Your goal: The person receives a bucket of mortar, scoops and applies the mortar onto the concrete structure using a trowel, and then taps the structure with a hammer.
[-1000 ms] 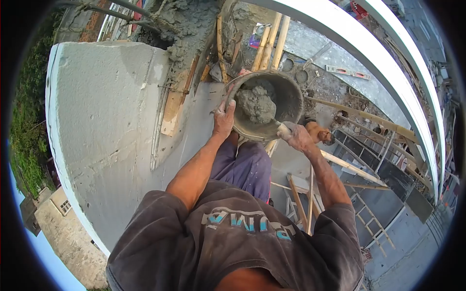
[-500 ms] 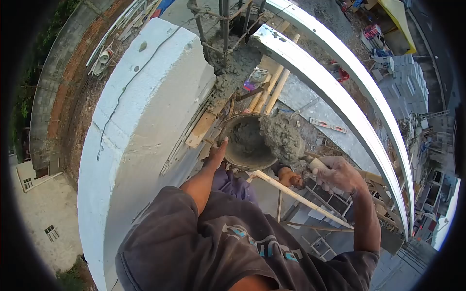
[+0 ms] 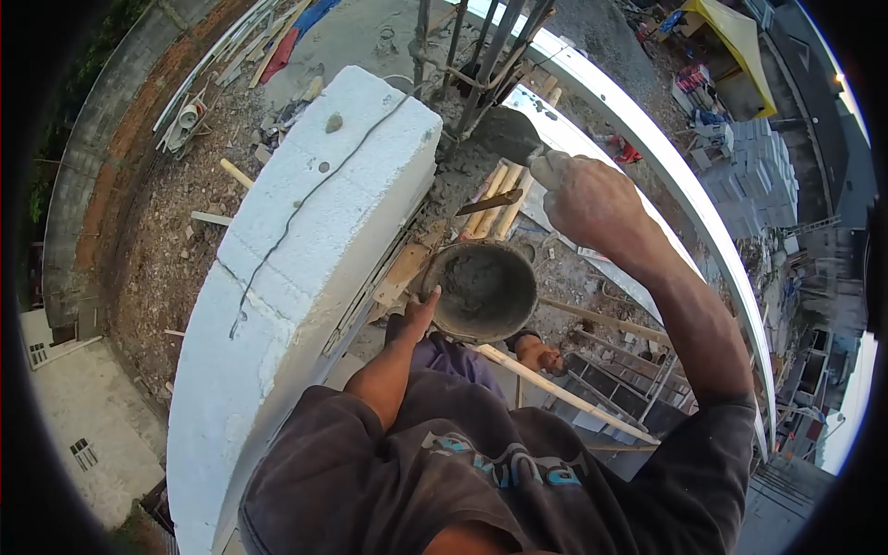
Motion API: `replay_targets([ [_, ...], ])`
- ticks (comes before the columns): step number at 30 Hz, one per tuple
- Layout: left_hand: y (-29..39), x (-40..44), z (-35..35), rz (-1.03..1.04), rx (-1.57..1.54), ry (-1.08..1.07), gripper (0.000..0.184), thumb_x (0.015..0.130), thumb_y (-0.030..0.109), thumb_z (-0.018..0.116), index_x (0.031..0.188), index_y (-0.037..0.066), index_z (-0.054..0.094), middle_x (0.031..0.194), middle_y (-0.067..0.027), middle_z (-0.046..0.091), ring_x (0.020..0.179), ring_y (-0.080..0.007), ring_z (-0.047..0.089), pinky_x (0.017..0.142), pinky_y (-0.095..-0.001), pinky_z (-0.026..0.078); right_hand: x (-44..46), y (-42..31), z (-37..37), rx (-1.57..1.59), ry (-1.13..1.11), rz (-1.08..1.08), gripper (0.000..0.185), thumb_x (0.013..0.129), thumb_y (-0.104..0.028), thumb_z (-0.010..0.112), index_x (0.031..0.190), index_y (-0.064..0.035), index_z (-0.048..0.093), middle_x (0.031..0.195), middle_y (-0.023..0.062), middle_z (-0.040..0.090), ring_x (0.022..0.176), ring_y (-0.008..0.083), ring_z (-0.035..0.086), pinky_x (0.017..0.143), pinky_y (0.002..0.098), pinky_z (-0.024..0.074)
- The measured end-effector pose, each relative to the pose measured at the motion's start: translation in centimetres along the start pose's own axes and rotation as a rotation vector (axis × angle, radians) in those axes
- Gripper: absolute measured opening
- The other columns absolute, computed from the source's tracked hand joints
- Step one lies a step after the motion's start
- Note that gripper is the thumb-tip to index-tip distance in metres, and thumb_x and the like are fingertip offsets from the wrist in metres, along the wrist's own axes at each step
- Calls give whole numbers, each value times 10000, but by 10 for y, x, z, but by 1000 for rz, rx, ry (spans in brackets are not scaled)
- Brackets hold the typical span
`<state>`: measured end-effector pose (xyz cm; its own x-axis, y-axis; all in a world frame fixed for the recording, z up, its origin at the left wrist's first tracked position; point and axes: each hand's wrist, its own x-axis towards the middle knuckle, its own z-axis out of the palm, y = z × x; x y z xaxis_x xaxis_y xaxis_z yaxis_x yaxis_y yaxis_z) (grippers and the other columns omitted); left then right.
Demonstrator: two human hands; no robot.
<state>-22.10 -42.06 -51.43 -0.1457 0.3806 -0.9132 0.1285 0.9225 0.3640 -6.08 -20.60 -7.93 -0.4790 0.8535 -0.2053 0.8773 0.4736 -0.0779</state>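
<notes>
My left hand is closed on the near left rim of a round black bucket, its thumb up along the side. Wet grey mortar lies inside the bucket. In my right hand, a fist wraps the handle of a trowel. The trowel's blade is over the wet mortar at the foot of the steel bars. How much mortar the blade carries, I cannot tell. Beside the mortar stands a thick white block wall.
White metal beams curve past on the right. Wooden poles lie below the mortar, and a timber brace slants under the bucket. Another person is far below. A wheelbarrow stands on the ground at left.
My right hand has swung up and forward, carrying the trowel from beside the bucket to the bars. The mortar heap on its blade no longer shows. My left hand still grips the bucket.
</notes>
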Motion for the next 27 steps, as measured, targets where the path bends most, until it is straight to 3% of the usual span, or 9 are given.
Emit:
replay_targets([
  [7,-7,-2,12,117,-114,47,1204,730,813,660,1453,-108,377,1332,-226,543,1125,-295,604,832,-413,566,61,-3,44,-49,-19,-262,211,811,-92,590,974,-4,690,871,174,728,826,346,723,707,451,583],
  [11,-1,2,7,119,-146,12,1181,743,790,669,1469,-92,367,1357,-224,535,1145,-300,600,872,-397,552,25,39,37,19,98,-117,229,832,-116,590,1032,-79,694,979,169,718,863,329,722,726,452,577],
  [14,4,-1,7,70,-56,38,1136,754,761,686,1459,-81,397,1339,-217,551,1149,-305,597,908,-418,531,23,20,48,118,76,11,513,820,-87,588,1331,-118,630,1176,150,700,899,314,722,836,409,588],
  [15,9,-9,5,48,3,41,1120,758,750,694,1454,-80,408,1331,-216,557,1149,-307,596,919,-429,524,36,9,57,5,-84,46,525,827,-106,599,1352,-109,610,1208,148,691,915,326,721,860,419,582],
  [18,28,-22,16,62,-78,55,1063,781,672,730,1441,-99,415,1331,-231,562,1166,-313,589,949,-446,492,30,23,64,142,57,29,516,845,-154,621,1356,-96,599,1221,186,677,933,355,712,873,445,569],
  [19,24,-21,22,103,-127,42,1043,789,642,741,1438,-107,414,1336,-237,559,1175,-315,585,957,-449,484,18,29,40,248,-68,136,513,864,-231,638,1349,-66,596,1232,214,669,955,368,708,859,448,559],
  [22,13,6,44,280,-259,22,970,817,528,763,1439,-121,401,1363,-251,543,1211,-324,564,988,-437,462,-27,56,44,434,36,237,384,867,-219,622,1208,-44,637,808,146,674,819,289,700,716,409,544],
  [24,31,18,58,213,-156,94,911,833,448,765,1447,-115,397,1374,-247,542,1228,-327,552,1022,-410,441,-63,70,57,842,-103,358,388,861,-206,630,1204,-25,622,808,110,653,790,221,679,696,374,532],
  [27,71,-8,69,458,-200,102,864,825,349,742,1444,-136,384,1418,-284,517,1337,-342,493,1117,-369,360,-128,74,100,1224,-136,503,423,851,-189,641,1227,-5,583,860,63,623,789,120,638,681,315,513],
])
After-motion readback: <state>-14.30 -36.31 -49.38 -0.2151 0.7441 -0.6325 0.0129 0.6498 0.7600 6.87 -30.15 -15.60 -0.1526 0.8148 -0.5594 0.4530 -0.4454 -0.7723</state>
